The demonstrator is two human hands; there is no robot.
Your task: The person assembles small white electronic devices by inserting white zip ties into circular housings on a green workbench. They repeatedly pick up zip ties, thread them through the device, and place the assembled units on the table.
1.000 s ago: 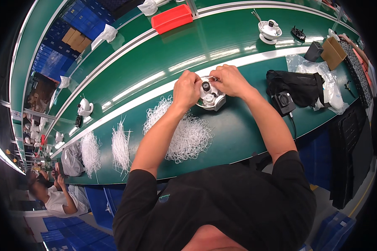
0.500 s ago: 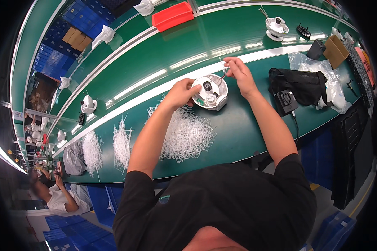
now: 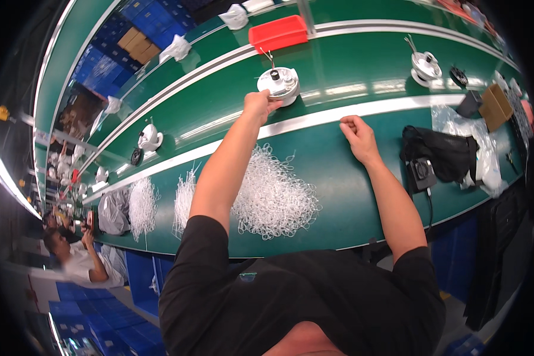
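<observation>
Motor housing [image 3: 279,83] upright, shaft vertical, beside left hand [image 3: 257,105]

A black short-sleeved T-shirt [image 3: 302,296] covers the torso — sleeves end above the elbows; both forearms and hands are bare, without gloves or watch.

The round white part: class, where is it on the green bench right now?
In the head view the round white part sits on the far belt, left of centre, just below the red tray, with the left hand touching its near edge.
</observation>
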